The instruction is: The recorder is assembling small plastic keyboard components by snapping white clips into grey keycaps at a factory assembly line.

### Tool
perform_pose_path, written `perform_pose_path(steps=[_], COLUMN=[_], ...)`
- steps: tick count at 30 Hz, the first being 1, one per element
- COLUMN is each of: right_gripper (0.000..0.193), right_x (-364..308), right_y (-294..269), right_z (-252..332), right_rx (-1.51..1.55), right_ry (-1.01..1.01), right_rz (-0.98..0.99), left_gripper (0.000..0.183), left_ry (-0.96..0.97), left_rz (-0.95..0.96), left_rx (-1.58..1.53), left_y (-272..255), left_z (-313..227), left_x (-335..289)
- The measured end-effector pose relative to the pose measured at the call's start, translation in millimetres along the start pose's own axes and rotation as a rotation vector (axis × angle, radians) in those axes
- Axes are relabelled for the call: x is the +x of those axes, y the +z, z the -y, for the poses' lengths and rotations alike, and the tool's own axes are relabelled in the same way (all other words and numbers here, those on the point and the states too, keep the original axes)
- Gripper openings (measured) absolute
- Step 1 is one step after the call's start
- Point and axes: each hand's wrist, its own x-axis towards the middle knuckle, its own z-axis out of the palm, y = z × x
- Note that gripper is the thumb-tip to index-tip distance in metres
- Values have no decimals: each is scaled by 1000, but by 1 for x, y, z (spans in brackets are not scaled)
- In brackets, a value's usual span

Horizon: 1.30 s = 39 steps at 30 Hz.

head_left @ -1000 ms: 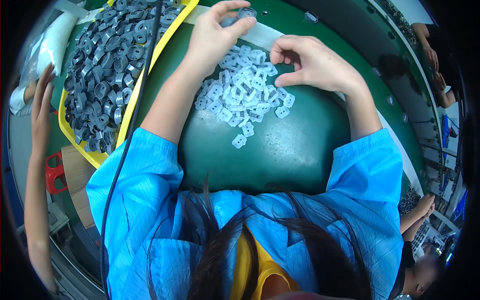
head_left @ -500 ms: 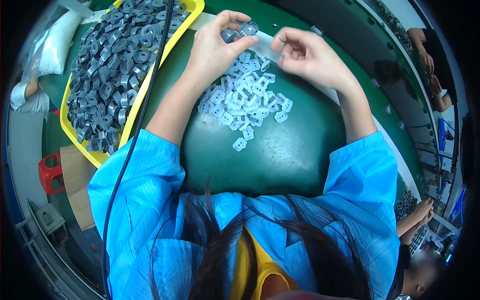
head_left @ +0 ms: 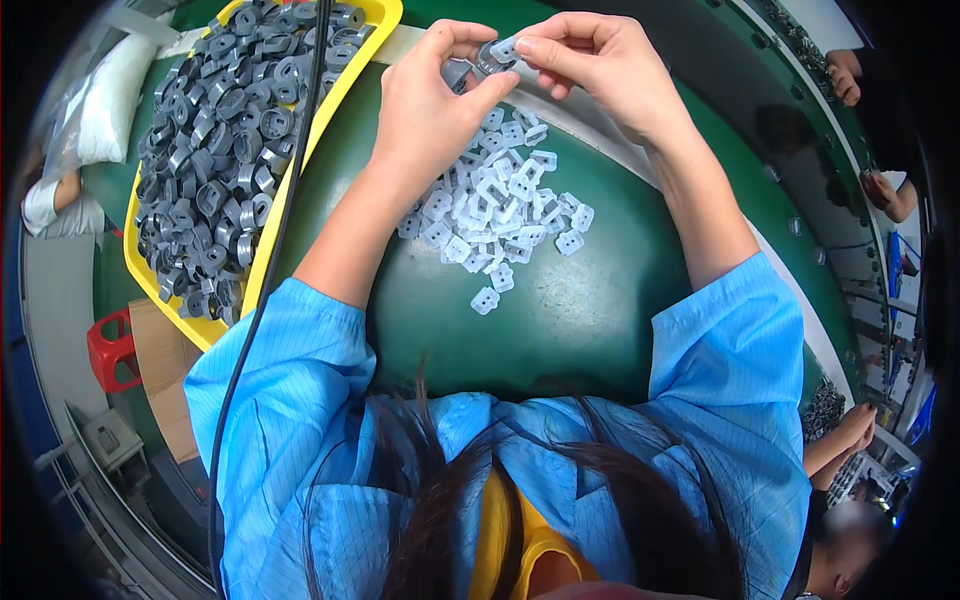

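My left hand [head_left: 425, 110] grips a grey ring-shaped plastic part [head_left: 487, 62] between thumb and fingers. A second grey plastic part [head_left: 456, 73] is tucked in the same hand. Pinched in my right hand [head_left: 615, 75] is a small translucent white plastic piece [head_left: 504, 48], held against the opening of the grey ring. Whether it sits inside the ring I cannot tell. Just below my hands, a loose pile of similar white pieces [head_left: 485, 215] lies on the green tabletop [head_left: 560, 330].
A yellow tray [head_left: 190, 325] heaped with grey parts stands to the left. A black cable [head_left: 283, 215] runs across its near side. Beyond my hands is a pale strip, then a green surface with scattered parts. Other people's hands [head_left: 885, 192] show at right; a red stool [head_left: 112, 352] stands at left.
My right hand has moved left and up, bringing the white piece to the grey part. My left hand stays nearly in place, still holding both grey parts.
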Motion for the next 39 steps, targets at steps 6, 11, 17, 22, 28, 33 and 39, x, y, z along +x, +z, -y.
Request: perform_pose_path(steps=[6, 11, 17, 22, 28, 33, 39], right_gripper=[21, 23, 24, 14, 23, 14, 16], right_x=[-7, -4, -3, 0, -6, -15, -13], right_y=[16, 10, 4, -7, 0, 25, 20], right_z=[13, 6, -10, -7, 6, 9, 11], right_rx=[-377, -346, 63, 316, 123, -399, -24], right_ry=[-204, -184, -13, 196, 54, -466, -48], right_rz=[-140, -74, 35, 216, 38, -329, -136], left_gripper=[36, 33, 31, 34, 32, 31, 33], left_ry=[120, 36, 259, 314, 348, 399, 442], left_rz=[-113, -43, -69, 17, -64, -225, -223], left_rx=[26, 9, 85, 47, 78, 197, 211], left_y=[5, 3, 7, -1, 1, 5, 5], left_z=[-1, -9, -7, -6, -7, -7, -3], left_x=[1, -4, -4, -2, -3, -1, -3])
